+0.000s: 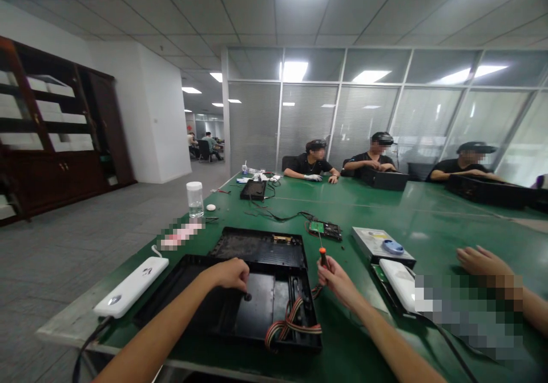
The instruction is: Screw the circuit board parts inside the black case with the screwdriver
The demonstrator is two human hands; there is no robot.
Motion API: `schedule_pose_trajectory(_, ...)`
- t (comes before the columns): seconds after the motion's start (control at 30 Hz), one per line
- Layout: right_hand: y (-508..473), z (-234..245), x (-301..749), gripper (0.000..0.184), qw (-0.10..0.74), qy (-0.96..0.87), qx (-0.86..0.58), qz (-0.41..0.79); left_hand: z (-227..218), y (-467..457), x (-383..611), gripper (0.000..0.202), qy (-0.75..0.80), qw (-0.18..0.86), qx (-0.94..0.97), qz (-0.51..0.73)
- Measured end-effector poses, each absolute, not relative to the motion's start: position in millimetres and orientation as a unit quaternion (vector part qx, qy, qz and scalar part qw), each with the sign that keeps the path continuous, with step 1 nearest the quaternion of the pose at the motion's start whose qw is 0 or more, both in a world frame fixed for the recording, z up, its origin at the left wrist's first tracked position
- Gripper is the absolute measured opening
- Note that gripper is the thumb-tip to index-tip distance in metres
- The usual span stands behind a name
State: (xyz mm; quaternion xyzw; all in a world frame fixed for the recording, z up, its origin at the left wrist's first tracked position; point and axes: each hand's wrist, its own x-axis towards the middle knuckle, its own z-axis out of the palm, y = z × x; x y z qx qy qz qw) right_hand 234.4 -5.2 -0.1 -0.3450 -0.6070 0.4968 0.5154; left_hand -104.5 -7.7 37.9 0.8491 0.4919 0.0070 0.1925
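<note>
My right hand [336, 280] grips a screwdriver [322, 255] with an orange-and-black handle, its thin shaft pointing up and away. The hand is just right of an open black computer case [180, 291] lying flat near the table's front edge. Over the case's inside hangs my left hand [233, 274], its fingers curled together; what they hold, if anything, is hidden. A small round black piece [247, 297] shows just below those fingers. Striped ribbon wires [285, 329] spill over the case's front right corner. Beyond the screwdriver tip lies a drive with a green circuit board [324, 230].
A white power bank [132, 286] with a cable lies left, behind it a clear jar [195, 200]. To the right are an optical drive [381, 243] and another white device [398, 280], near another person's hand [483, 260]. Several people sit across the green table [342, 200].
</note>
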Motion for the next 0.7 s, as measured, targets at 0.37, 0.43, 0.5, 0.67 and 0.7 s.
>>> schedule_pose_trajectory(0.37,-137,16,202,0.011,0.171,-0.910,-0.378,-0.010,41,36,-98,0.041,0.439,0.045,0.879,0.179)
schedule_pose_trajectory(0.43,-150,8,202,0.008,0.169,-0.896,-0.408,-0.036,35,46,-90,0.036,0.424,0.079,0.894,0.123)
schedule_pose_trajectory(0.5,-156,2,203,0.006,0.175,-0.890,-0.419,-0.047,30,54,-81,0.034,0.421,0.132,0.895,0.070)
schedule_pose_trajectory(0.67,-159,-3,202,0.006,0.186,-0.882,-0.429,-0.056,25,64,-64,0.041,0.427,0.190,0.884,0.033)
schedule_pose_trajectory(0.7,-160,-2,201,0.006,0.188,-0.881,-0.431,-0.056,25,66,-63,0.042,0.430,0.195,0.881,0.029)
